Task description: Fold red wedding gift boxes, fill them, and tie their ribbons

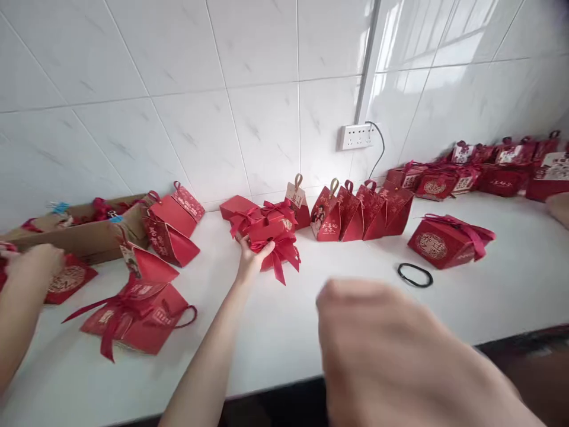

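Observation:
My left hand (253,255) is closed on a red gift box (268,234) with a dark red ribbon bow, at the middle of the white counter. More red gift boxes with bows stand just behind it, close to the wall. My right hand (377,332) is raised near the camera, large and smeared by motion. Its fingers are hidden, so I cannot tell what is in it. Beyond that hand, a black oval loop (415,283) lies on the counter, with a ribboned red gift box (448,242) behind it.
Another person's hand (38,267) reaches toward a cardboard box (89,240) on the left. Nearer stands a large bowed gift box (137,317). Triangular red boxes (326,222) line the wall under a power socket (357,137). Several gift boxes (435,184) crowd the back right, beside a hand (559,207).

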A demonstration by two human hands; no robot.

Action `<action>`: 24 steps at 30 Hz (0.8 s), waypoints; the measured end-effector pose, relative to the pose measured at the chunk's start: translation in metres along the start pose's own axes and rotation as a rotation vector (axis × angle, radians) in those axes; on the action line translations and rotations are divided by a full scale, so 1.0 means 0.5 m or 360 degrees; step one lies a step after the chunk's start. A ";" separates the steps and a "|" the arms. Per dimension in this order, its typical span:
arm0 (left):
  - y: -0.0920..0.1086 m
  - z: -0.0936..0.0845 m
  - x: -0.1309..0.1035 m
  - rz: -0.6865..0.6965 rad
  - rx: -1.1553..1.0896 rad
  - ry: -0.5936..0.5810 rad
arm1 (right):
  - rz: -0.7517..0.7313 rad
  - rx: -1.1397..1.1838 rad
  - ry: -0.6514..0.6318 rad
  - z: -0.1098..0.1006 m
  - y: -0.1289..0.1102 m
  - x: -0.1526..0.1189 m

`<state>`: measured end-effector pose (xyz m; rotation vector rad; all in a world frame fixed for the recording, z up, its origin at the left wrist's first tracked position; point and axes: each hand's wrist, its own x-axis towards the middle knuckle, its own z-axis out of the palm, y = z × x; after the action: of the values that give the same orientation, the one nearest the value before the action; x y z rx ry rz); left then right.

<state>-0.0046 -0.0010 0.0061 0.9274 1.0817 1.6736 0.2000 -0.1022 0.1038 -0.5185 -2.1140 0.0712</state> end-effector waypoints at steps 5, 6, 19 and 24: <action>0.025 -0.004 -0.005 -0.0354 -0.0291 -0.0153 | 0.0149 0.0188 0.0109 0.067 0.163 0.039; 0.027 -0.003 -0.007 -0.0494 -0.0373 -0.0189 | 0.0226 0.0228 0.0028 0.090 0.199 0.033; 0.014 -0.019 -0.016 -0.0841 -0.0383 -0.0600 | 0.0483 0.0488 -0.0384 0.150 0.221 -0.044; 0.030 -0.020 -0.022 -0.0707 -0.0204 -0.0627 | 0.0414 0.0445 -0.0354 0.166 0.232 -0.051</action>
<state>-0.0147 -0.0171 0.0156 0.8177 0.8261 1.1235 0.1843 0.0054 0.0082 -0.6361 -2.1910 0.5882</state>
